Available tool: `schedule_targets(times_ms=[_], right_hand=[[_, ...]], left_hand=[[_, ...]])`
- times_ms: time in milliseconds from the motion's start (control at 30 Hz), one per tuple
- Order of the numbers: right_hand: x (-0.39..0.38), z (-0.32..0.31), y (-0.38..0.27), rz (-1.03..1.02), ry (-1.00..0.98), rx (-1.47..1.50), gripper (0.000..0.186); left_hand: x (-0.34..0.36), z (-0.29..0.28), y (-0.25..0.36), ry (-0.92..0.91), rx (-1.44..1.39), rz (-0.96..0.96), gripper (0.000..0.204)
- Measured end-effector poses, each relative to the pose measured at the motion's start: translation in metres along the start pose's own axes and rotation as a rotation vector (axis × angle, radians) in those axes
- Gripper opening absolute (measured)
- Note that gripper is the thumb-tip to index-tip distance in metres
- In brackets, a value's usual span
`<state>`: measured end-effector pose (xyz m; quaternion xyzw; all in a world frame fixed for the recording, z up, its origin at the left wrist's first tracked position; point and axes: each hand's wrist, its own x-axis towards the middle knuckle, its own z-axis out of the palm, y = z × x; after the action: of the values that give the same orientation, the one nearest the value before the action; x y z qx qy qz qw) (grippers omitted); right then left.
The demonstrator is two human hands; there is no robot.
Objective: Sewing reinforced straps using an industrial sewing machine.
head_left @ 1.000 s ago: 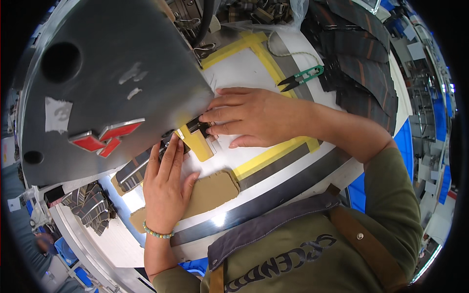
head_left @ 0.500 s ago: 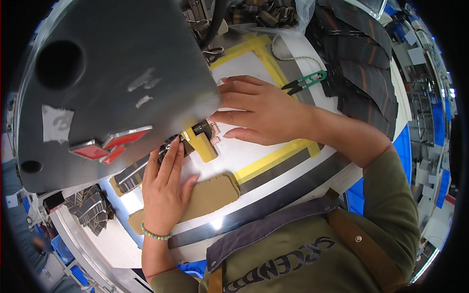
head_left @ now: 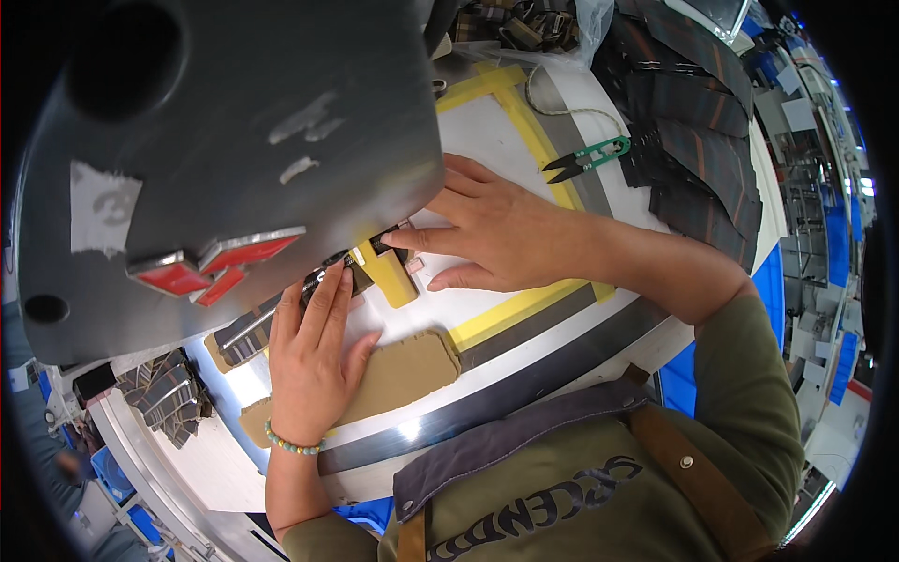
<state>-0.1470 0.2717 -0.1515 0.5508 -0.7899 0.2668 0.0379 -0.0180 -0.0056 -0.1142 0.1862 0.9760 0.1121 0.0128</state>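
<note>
My left hand point(head_left: 314, 361) lies with fingers outstretched on a dark strip of fabric point(head_left: 239, 337) under the edge of a black sewing machine head point(head_left: 281, 84), left of a yellow guide piece point(head_left: 389, 281). My right hand point(head_left: 492, 229) is spread on the white work plate point(head_left: 478, 126); its index finger reaches to dark material beside the guide piece, and other fingertips are partly hidden by the machine head. A tan oblong pad point(head_left: 412, 370) lies beside my left hand. The machine head carries a red and silver emblem point(head_left: 248, 248).
Green-handled thread snips point(head_left: 599, 155) on a cord lie at the right. Stacked dark striped fabric pieces point(head_left: 693, 140) cover the right side of the table. Plaid scraps point(head_left: 169, 398) lie at the left, and more bundled pieces point(head_left: 506, 23) at the back. Yellow tape point(head_left: 496, 314) borders the plate.
My right hand rose from the plate's middle toward the machine head, then its index finger came down-left beside the guide piece. My left hand shifted slightly left. The machine head appears larger, the view having shifted.
</note>
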Motion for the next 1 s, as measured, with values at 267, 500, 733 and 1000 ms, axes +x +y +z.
schedule_targets(times_ms=[267, 500, 733, 1000], right_hand=[[-0.003, -0.016, 0.013, -0.068, 0.055, -0.075, 0.046], [-0.007, -0.002, 0.019, -0.082, -0.083, -0.026, 0.043], [-0.005, -0.002, 0.018, -0.09, -0.088, -0.031, 0.045], [-0.004, -0.003, 0.017, -0.096, -0.112, -0.079, 0.048]], left_hand=[[-0.002, 0.006, 0.003, 0.043, 0.082, 0.01, 0.071], [-0.001, 0.007, 0.006, -0.013, 0.045, -0.018, 0.072], [-0.001, 0.002, 0.007, -0.062, 0.054, -0.024, 0.074], [0.0, 0.002, 0.006, -0.058, 0.136, 0.017, 0.077]])
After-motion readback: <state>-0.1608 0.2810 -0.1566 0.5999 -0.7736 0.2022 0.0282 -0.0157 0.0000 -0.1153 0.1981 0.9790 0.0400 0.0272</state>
